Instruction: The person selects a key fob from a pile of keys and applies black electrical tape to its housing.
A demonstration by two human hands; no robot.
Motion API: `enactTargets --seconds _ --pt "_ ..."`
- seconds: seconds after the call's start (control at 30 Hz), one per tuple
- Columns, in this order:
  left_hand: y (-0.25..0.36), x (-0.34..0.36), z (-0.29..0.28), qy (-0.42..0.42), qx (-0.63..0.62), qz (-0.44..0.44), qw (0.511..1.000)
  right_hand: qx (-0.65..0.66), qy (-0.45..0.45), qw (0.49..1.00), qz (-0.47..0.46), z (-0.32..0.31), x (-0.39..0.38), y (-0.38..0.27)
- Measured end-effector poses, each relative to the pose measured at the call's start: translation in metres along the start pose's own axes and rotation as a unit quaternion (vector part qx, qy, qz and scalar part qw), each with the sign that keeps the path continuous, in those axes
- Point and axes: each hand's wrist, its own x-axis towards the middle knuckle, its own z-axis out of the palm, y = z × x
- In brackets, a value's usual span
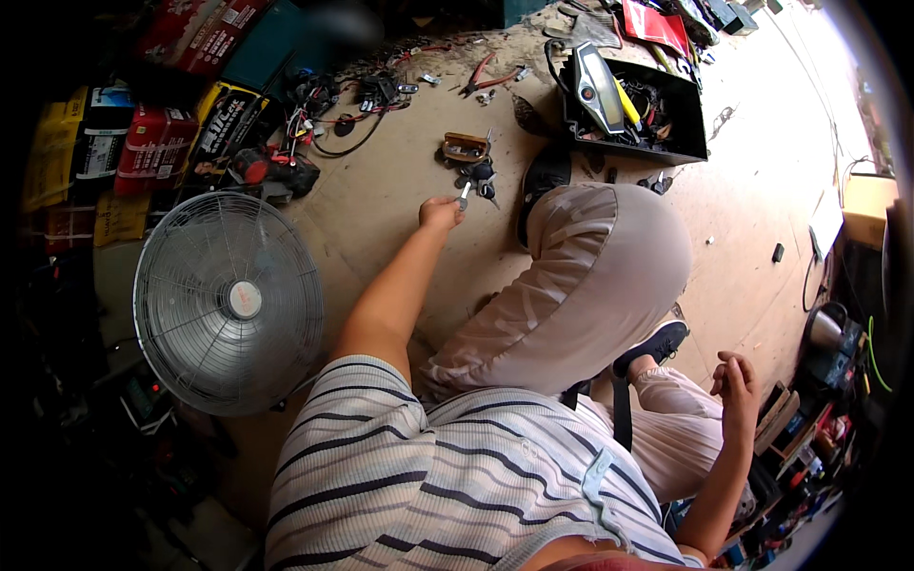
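My left hand [441,213] is stretched out low over the floor, its fingers pinched on a key [465,193] with a silvery blade. Just beyond it lies a cluster of dark keys [478,174], beside a small open brown case [465,147] with contents too small to name. My right hand [737,381] is raised at the right, away from the things on the floor. Its fingers are curled together; whatever they may hold is hidden.
A round metal fan [244,299] stands at my left. Ahead, a black bin [678,114] holds tools and parts near my shoe [546,181]. Red-handled pliers [481,76] and a cordless tool [276,171] lie on the floor. Boxes [157,147] are stacked far left.
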Motion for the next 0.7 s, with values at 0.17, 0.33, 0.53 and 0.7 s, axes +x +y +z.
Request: enactTargets --seconds 0.17,0.33,0.53,0.7 --pt "0.018 0.024 0.026 0.004 -0.102 0.044 0.994 -0.001 0.012 1.000 0.023 0.000 0.004 0.006" --pt "0.039 0.039 0.033 0.079 -0.040 0.022 0.996 0.014 0.019 0.999 0.030 0.011 0.015 0.007" --pt "0.033 0.044 0.039 0.046 -0.113 0.038 0.992 -0.006 0.015 1.000 0.019 0.017 0.020 -0.002" --pt "0.004 0.059 0.031 0.046 -0.061 0.021 0.997 -0.030 -0.023 0.999 0.011 0.019 0.020 -0.023"
